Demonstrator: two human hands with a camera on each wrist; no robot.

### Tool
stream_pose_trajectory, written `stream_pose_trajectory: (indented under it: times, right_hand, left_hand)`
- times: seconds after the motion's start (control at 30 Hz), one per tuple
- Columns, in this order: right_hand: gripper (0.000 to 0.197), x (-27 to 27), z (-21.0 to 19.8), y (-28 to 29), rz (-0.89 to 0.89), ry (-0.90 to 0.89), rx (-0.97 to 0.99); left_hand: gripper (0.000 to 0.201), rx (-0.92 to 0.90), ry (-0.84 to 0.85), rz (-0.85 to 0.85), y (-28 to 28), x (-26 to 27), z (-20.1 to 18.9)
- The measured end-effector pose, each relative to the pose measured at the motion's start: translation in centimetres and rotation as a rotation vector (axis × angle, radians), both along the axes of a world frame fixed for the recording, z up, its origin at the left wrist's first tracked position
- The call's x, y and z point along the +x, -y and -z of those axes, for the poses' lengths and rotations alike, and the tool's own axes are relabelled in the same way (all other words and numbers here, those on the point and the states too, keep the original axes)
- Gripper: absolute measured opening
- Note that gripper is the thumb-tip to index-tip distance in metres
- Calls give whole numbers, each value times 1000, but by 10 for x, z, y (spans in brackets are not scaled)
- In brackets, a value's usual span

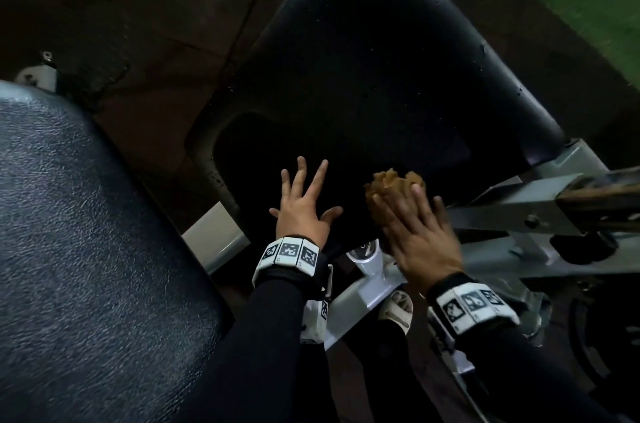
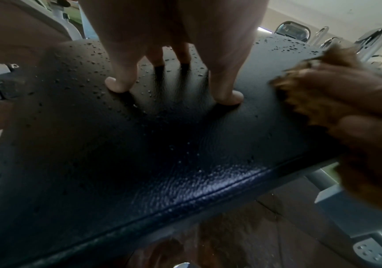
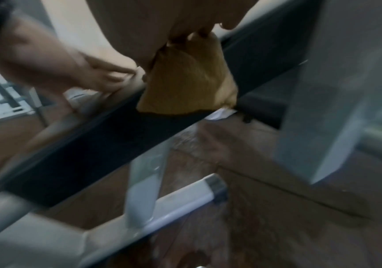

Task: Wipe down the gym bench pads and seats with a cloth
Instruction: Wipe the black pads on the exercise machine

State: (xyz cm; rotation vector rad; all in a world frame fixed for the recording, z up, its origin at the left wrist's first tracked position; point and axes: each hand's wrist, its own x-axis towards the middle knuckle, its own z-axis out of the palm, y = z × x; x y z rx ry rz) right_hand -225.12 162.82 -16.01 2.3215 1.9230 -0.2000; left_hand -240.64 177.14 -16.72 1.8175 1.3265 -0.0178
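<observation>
Fingers (image 1: 417, 194) press cloth (image 1: 388, 185) flat onto pad (image 1: 363, 76).

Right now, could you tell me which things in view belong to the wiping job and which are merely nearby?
In the job:
- brown cloth, under the right hand
- dark droplet-covered pad, with the left hand spread flat on it
- blue-grey pad

Merely nearby:
- grey metal frame
- brown floor
</observation>
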Motion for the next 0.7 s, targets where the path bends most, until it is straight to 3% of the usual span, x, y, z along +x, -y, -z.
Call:
stream_pose_trajectory:
  times: [0.2,0.4,0.53,0.7]
  right_hand:
    - [52,32,-28,-42,252,-41,111]
    - [56,14,-17,-105,165,-66,107]
    - [55,-16,-3,-78,-61,-70,98]
    - [58,-8,3,-14,-99,-18,96]
  left_hand:
    - [88,-23,18,-39,1,4,-2]
    - [88,-27,32,-55,1,4,-2]
    - [89,-33,25,-55,0,4,-2]
    - [89,-26,37,-57,1,4,-1]
